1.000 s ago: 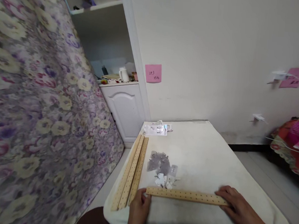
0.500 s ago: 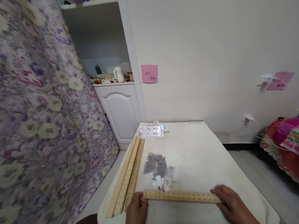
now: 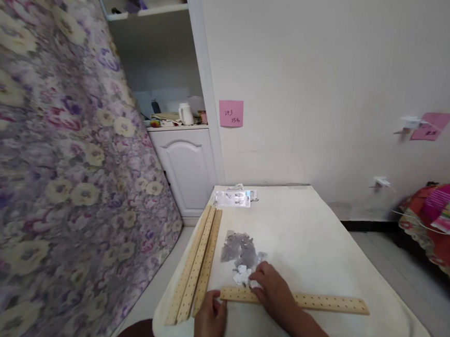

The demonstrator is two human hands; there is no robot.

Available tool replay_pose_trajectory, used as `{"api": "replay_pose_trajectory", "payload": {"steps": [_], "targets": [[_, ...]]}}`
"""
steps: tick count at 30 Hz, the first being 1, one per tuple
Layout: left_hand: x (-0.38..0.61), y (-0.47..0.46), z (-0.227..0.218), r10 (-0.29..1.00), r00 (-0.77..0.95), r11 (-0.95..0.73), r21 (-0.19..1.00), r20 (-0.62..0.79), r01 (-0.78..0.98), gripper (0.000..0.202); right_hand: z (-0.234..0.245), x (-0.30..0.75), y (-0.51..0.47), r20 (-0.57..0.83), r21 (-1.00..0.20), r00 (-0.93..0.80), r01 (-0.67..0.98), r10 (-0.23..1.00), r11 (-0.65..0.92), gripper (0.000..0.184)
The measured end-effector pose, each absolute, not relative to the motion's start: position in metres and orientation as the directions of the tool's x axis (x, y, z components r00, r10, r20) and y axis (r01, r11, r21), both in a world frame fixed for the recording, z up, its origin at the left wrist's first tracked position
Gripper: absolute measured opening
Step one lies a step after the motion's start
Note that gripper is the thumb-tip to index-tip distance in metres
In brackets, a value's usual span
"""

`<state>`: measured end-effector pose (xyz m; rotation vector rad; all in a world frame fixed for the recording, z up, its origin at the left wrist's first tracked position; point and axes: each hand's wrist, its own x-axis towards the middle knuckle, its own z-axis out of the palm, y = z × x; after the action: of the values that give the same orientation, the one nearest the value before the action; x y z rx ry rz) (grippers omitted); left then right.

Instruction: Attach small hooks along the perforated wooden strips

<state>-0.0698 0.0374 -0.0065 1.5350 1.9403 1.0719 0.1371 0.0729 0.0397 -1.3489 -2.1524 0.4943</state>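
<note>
A pale wooden strip with rows of small holes (image 3: pixel 331 303) lies crosswise near the front of the cloth-covered table. At its left end, my left hand (image 3: pixel 210 318) grips the tip between thumb and fingers. My right hand (image 3: pixel 273 292) reaches across the strip, hiding part of it. Its thumb and forefinger close around one of the small white pieces (image 3: pixel 241 275) just behind the wood; the piece itself is mostly covered. Beyond them lies a heap of small clear bags (image 3: pixel 240 248) with tiny metal parts.
Several more perforated wooden strips (image 3: pixel 195 270) lie lengthwise along the table's left edge. A clear package (image 3: pixel 232 197) sits at the far left corner of the white tablecloth (image 3: pixel 301 231). A floral curtain (image 3: pixel 72 177) hangs at left; a white cabinet (image 3: pixel 186 170) stands behind.
My right hand has left the strip's right end and moved left to the small white pieces. My left hand stays at the left end. The camera view has shifted slightly.
</note>
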Motion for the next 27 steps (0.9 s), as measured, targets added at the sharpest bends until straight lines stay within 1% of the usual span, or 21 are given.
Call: {"api": "replay_pose_trajectory", "payload": {"steps": [4,7,14,17,20,22,27], "targets": [[-0.071,0.037,-0.008,0.957,-0.27,0.08,0.807,0.102,0.586,0.022,0.025,0.107,0.085,0.145,-0.465,-0.381,0.788,0.913,0.403,0.019],[-0.073,0.036,-0.009,0.958,-0.267,0.071,0.816,0.104,0.574,0.02,0.015,0.103,0.089,0.102,-0.441,-0.4,0.802,0.911,0.402,0.02],[-0.074,0.037,-0.009,0.956,-0.277,0.083,0.819,0.096,0.568,0.018,0.015,0.106,0.091,0.083,-0.522,-0.358,0.78,0.93,0.347,0.018],[-0.074,0.037,-0.008,0.955,-0.278,0.073,0.819,0.108,0.569,0.018,0.014,0.106,0.092,0.073,-0.52,-0.329,0.793,0.941,0.318,0.016],[-0.074,0.036,-0.008,0.954,-0.282,0.078,0.821,0.103,0.565,0.02,0.009,0.107,0.093,0.109,-0.496,-0.301,0.81,0.947,0.315,0.018],[-0.073,0.036,-0.007,0.955,-0.279,0.081,0.818,0.1,0.57,0.02,0.005,0.11,0.094,0.133,-0.505,-0.265,0.811,0.955,0.295,0.021],[-0.073,0.036,-0.006,0.954,-0.281,0.079,0.811,0.108,0.58,0.022,0.0,0.137,0.1,0.192,-0.609,-0.155,0.755,0.969,0.241,0.019]]}}
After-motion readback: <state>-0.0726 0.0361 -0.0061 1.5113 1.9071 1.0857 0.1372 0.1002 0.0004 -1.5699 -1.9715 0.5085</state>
